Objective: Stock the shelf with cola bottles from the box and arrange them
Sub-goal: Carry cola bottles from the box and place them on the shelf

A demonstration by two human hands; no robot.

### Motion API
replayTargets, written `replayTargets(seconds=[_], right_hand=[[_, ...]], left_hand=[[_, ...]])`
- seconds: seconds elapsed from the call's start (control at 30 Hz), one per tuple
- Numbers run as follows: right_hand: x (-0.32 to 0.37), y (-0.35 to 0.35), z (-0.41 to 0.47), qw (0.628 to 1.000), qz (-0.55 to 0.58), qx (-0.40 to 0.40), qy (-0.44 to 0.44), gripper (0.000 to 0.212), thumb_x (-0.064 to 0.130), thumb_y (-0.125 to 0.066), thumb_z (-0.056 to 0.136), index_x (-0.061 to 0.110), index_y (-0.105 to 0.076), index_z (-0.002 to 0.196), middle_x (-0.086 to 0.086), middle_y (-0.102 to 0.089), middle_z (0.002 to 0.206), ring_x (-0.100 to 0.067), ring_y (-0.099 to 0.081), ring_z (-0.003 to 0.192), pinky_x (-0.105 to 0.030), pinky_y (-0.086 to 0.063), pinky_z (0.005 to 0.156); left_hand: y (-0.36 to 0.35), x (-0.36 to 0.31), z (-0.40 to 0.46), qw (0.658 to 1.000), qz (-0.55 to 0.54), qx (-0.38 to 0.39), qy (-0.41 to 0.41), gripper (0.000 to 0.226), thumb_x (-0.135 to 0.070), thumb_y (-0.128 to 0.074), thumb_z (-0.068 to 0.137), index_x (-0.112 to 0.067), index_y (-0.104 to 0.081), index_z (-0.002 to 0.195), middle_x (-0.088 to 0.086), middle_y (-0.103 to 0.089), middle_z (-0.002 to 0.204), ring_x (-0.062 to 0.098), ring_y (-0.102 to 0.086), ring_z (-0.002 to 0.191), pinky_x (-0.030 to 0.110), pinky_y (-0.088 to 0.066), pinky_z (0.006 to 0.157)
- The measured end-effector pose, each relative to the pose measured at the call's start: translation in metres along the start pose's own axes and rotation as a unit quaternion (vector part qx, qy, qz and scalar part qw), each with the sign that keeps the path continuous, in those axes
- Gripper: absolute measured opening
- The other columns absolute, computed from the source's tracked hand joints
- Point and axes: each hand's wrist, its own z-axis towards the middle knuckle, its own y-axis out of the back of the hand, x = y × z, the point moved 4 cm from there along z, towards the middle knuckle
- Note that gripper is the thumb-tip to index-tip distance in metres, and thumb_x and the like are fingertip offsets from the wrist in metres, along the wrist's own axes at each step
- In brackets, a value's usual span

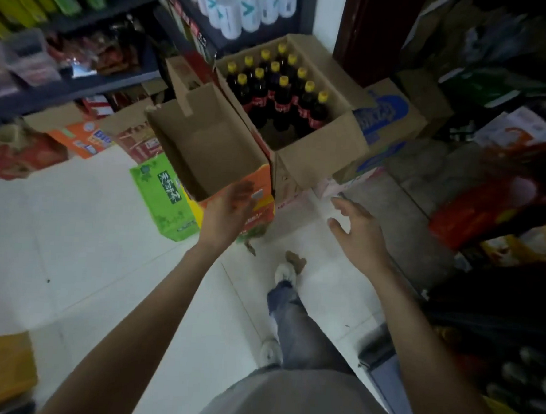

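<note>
i see both hands, left point(230, 209) and right point(356, 226), spread empty near the brown cardboard box point(313, 158) of yellow-capped cola bottles point(283, 98) on white floor tiles point(80, 259), dark shelf point(71, 89) left.

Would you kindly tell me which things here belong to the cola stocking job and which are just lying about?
Job:
cola bottles
open cola box
shelf

Lying about:
empty orange box
green carton
blue-printed box

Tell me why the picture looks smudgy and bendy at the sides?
Head view: the left hand is smeared by motion; the cola bottles in the box look sharper; the wide lens curves the shelf and the dark right edge is blurred.
</note>
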Motion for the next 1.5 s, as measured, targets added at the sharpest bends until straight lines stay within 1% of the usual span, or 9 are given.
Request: replayTargets(seconds=[0.2, 0.3, 0.43, 0.57, 0.73, 0.93, 1.07, 1.3, 1.5], right_hand=[[0.001, -0.01, 0.163, 0.996, 0.069, -0.044, -0.035, 0.042, 0.013, -0.059, 0.093, 0.008, -0.051, 0.134, -0.01, -0.058, 0.13, -0.023, -0.055, 0.117, -0.03, -0.045, 0.093], [0.0, -0.016, 0.232, 0.993, 0.086, -0.058, -0.059, 0.046, 0.015, -0.06, 0.093, 0.009, -0.047, 0.137, -0.009, -0.055, 0.132, -0.022, -0.053, 0.121, -0.03, -0.043, 0.098], [-0.006, -0.033, 0.306, 0.991, 0.075, -0.066, -0.09, 0.057, 0.017, -0.062, 0.092, 0.009, -0.039, 0.143, -0.01, -0.047, 0.141, -0.024, -0.046, 0.129, -0.032, -0.041, 0.103], [-0.028, -0.061, 0.368, 0.987, 0.029, -0.082, -0.132, 0.069, 0.017, -0.066, 0.089, 0.008, -0.029, 0.147, -0.014, -0.036, 0.147, -0.029, -0.035, 0.136, -0.033, -0.037, 0.106], [-0.067, -0.098, 0.423, 0.956, 0.043, -0.131, -0.259, 0.07, 0.014, -0.068, 0.086, 0.001, -0.029, 0.142, -0.018, -0.036, 0.144, -0.033, -0.034, 0.135, -0.038, -0.033, 0.108], [-0.106, -0.148, 0.452, 0.887, 0.164, -0.219, -0.372, 0.063, -0.002, -0.067, 0.079, 0.008, -0.04, 0.136, -0.008, -0.047, 0.138, -0.028, -0.043, 0.128, -0.039, -0.037, 0.109], [-0.11, -0.165, 0.464, 0.863, 0.128, -0.266, -0.41, 0.067, -0.002, -0.069, 0.078, 0.008, -0.038, 0.137, -0.01, -0.041, 0.142, -0.031, -0.041, 0.129, -0.036, -0.036, 0.108], [-0.109, -0.171, 0.464, 0.86, 0.09, -0.271, -0.423, 0.081, 0.012, -0.072, 0.083, 0.006, -0.025, 0.147, -0.012, -0.033, 0.15, -0.034, -0.039, 0.134, -0.046, -0.038, 0.105], [-0.071, -0.142, 0.446, 0.871, 0.07, -0.343, -0.344, 0.065, 0.009, -0.079, 0.073, 0.002, -0.045, 0.129, -0.016, -0.047, 0.129, -0.033, -0.046, 0.119, -0.04, -0.042, 0.094]], left_hand=[[-0.024, -0.018, 0.151, 0.999, -0.009, 0.004, -0.038, 0.034, -0.018, -0.059, 0.093, -0.014, -0.056, 0.126, 0.0, -0.065, 0.118, 0.006, -0.06, 0.098, 0.02, -0.045, 0.084], [-0.035, -0.018, 0.218, 0.999, -0.001, 0.026, -0.033, 0.04, -0.016, -0.059, 0.092, -0.013, -0.05, 0.131, 0.004, -0.06, 0.127, 0.014, -0.058, 0.111, 0.031, -0.048, 0.093], [-0.048, -0.006, 0.301, 0.996, 0.067, 0.043, -0.051, 0.052, -0.021, -0.06, 0.092, -0.015, -0.041, 0.139, 0.006, -0.047, 0.137, 0.017, -0.046, 0.124, 0.027, -0.043, 0.094], [-0.071, 0.019, 0.383, 0.989, 0.116, 0.069, -0.055, 0.059, -0.026, -0.062, 0.09, -0.017, -0.036, 0.143, 0.007, -0.039, 0.143, 0.022, -0.039, 0.131, 0.038, -0.039, 0.107], [-0.126, 0.052, 0.461, 0.983, 0.129, 0.126, -0.043, 0.072, -0.03, -0.063, 0.089, -0.018, -0.024, 0.148, 0.005, -0.033, 0.149, 0.021, -0.037, 0.135, 0.037, -0.035, 0.11], [-0.172, 0.089, 0.506, 0.98, 0.127, 0.147, -0.035, 0.077, -0.028, -0.067, 0.086, -0.015, -0.024, 0.148, 0.005, -0.032, 0.15, 0.021, -0.029, 0.14, 0.033, -0.029, 0.111], [-0.184, 0.097, 0.517, 0.976, 0.156, 0.128, -0.086, 0.07, -0.025, -0.072, 0.082, -0.012, -0.035, 0.14, 0.01, -0.037, 0.143, 0.026, -0.035, 0.133, 0.034, -0.037, 0.104], [-0.201, 0.094, 0.518, 0.94, 0.272, 0.102, -0.181, 0.076, -0.026, -0.081, 0.072, -0.02, -0.027, 0.125, 0.016, -0.047, 0.129, 0.033, -0.049, 0.115, 0.039, -0.053, 0.08], [-0.201, 0.09, 0.511, 0.936, 0.252, 0.156, -0.188, 0.066, -0.019, -0.074, 0.08, -0.011, -0.037, 0.133, 0.009, -0.051, 0.13, 0.027, -0.051, 0.119, 0.041, -0.054, 0.079]])
